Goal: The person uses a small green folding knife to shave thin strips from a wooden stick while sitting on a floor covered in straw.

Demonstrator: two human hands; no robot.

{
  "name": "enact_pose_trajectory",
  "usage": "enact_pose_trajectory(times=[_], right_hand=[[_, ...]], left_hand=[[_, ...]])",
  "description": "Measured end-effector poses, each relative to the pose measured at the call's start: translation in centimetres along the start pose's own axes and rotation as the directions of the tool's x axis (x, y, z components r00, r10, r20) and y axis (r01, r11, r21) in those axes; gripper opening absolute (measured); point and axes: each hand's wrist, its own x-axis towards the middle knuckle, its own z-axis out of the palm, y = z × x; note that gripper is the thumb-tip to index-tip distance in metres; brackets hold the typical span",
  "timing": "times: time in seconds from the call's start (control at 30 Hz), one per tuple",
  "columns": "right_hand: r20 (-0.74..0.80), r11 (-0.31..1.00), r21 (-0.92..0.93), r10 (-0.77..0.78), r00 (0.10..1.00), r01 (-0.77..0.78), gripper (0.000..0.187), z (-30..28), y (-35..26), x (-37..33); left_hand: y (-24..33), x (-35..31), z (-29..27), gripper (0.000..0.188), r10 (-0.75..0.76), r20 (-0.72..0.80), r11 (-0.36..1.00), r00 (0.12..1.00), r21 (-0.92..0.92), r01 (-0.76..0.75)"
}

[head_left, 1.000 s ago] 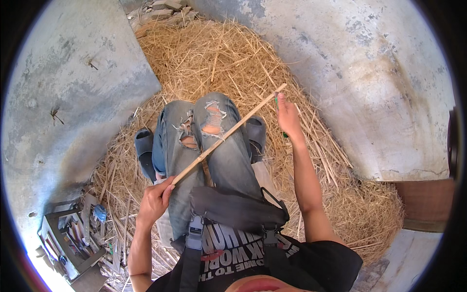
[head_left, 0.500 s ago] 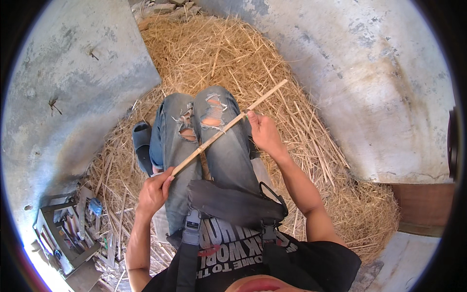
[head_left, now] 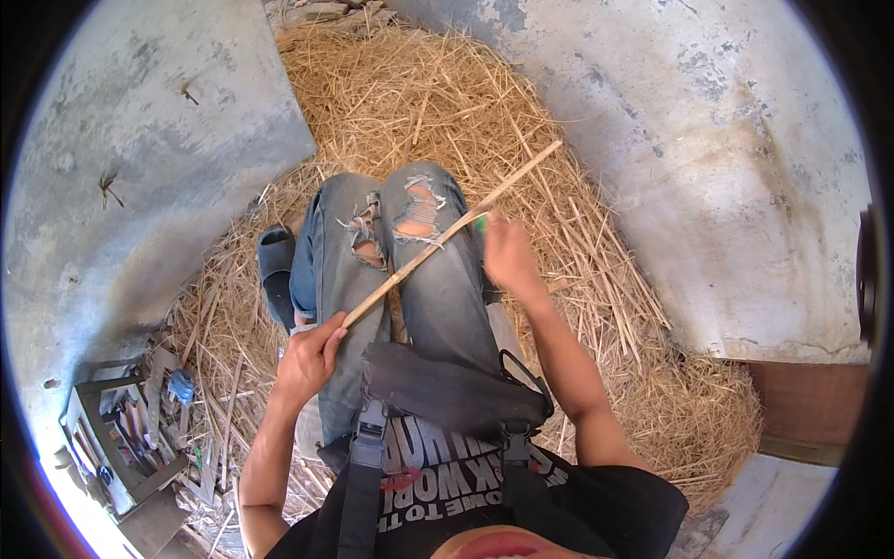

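- The left hand (head_left: 307, 359) sits low beside the left thigh, fingers curled shut around a thin object, knuckles up.
- The left forearm rises from the lower edge, elbow bent and close to the torso.
- The right hand (head_left: 507, 256) is further forward over the right knee, fingers closed in a loose grip, back of the hand up.
- The right arm stretches forward, nearly straight.

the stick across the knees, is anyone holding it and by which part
Yes. The left hand grips the thin stick at its near, lower end. The right hand closes on it about midway, with something small and green at the fingers; what that is cannot be told.
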Motion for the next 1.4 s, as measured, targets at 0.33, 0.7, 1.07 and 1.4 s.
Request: enact_pose_trajectory(times=[0.33,0.7,1.07,1.4], right_hand=[[0.106,0.999,0.037,-0.024,0.994,0.02,0.061,1.2,-2.1,-1.8],[0.154,0.973,-0.029,0.232,0.96,-0.231,0.058,-2.2,-3.0,1.2],[0.346,0.999,-0.021,-0.019,0.938,0.028,0.07,0.5,-3.2,-1.5],[0.02,0.992,0.01,0.126,0.992,-0.127,0.078,-2.5,-0.2,0.8]], left_hand=[[0.6,0.5,0.6,0.025,-0.026,0.007,0.999,1.0,0.031,0.026],[2.0,2.1,0.3,0.026,-0.072,0.037,0.995,0.997,0.065,0.07],[3.1,4.0,0.5,0.027,-0.15,0.11,0.986,0.983,-0.053,0.156],[2.8,2.8,-0.8,0.031,-0.166,0.179,0.978,0.97,-0.093,0.185]])
